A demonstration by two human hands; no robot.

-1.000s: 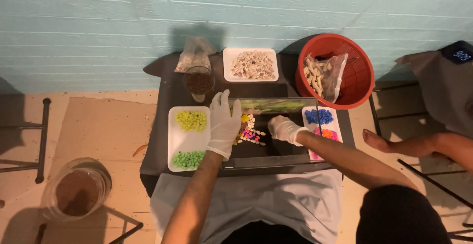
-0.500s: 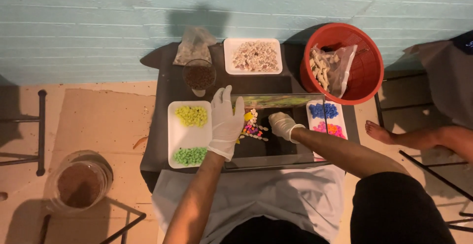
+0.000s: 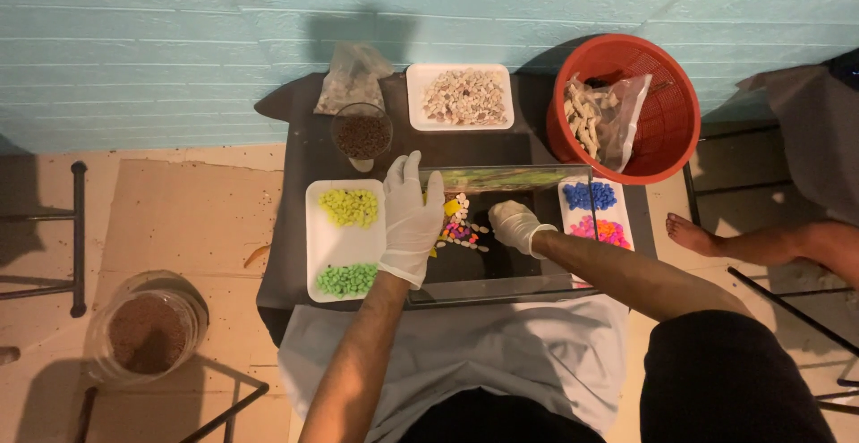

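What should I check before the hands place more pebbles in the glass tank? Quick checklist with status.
1. Left hand steadying the left wall of the glass tank: ok, gloved palm lies flat against it.
2. Right hand inside the tank by the mixed pebbles: ok; whether it holds a pebble, cannot tell.
3. Supply within reach: ok, left tray has yellow pebbles and green pebbles; blue pebbles and pink pebbles on the right.
4. Tank fully on the table: ok, near edge sits at the table's front.
5. Gloves on both hands: ok.
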